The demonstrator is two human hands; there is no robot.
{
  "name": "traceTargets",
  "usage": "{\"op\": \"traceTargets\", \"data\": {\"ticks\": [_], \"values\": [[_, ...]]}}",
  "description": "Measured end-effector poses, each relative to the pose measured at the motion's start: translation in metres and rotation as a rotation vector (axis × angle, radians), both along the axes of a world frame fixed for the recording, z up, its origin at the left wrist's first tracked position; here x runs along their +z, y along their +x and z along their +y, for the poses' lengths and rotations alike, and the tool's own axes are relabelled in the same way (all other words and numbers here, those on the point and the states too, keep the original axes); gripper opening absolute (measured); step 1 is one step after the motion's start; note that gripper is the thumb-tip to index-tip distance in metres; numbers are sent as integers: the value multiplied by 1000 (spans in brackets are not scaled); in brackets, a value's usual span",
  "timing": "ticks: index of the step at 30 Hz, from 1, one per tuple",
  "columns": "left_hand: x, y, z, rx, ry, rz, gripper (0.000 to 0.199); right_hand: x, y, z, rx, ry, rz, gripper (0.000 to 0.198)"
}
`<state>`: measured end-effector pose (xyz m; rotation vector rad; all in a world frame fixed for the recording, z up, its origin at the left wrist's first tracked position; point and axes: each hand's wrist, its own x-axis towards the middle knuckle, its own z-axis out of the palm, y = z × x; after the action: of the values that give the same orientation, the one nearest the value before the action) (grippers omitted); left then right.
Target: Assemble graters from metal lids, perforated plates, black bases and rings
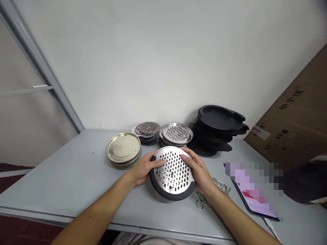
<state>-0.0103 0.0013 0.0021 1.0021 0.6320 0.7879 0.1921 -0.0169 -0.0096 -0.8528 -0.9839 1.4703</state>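
A round metal grater disc point(172, 173) with rows of slots sits in a dark curved holder point(171, 196) that runs round its lower edge. My left hand point(145, 168) grips the left side, its thumb lying on the disc face. My right hand point(199, 168) clasps the upper right side, thumb also on the metal. Both hands hold the piece tilted toward me above the table; their other fingers are mostly hidden behind it. Partly under my right forearm lies a heap of metal rings and wire parts point(199, 204).
Behind are stacks of gold-coloured round lids point(123, 148), coarse grater discs point(148, 128), rimmed grater discs point(177, 133) and black round trays point(217, 118). A tablet-like screen point(251, 200) lies right on the grey table point(63, 180). A cardboard box point(293, 112) stands at the far right.
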Motion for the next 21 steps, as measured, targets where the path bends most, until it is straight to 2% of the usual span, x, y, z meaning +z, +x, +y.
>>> {"op": "traceTargets", "data": {"ticks": [3,8,11,14,17,21], "values": [[2,0,-3,10,83,59,52,3,2,0,-22,-12,4,35],[9,-1,-9,116,303,264,47,4,3,-1,36,-65,3,42],[11,0,-12,145,319,233,44,5,3,-1,34,-57,2,42],[12,-1,-12,226,272,117,42,7,4,-2,43,-10,12,46],[20,-11,-3,393,224,-37,40,11,5,-4,122,7,41,62],[48,-51,24,784,296,-233,33,14,5,-6,201,3,42,68]]}}
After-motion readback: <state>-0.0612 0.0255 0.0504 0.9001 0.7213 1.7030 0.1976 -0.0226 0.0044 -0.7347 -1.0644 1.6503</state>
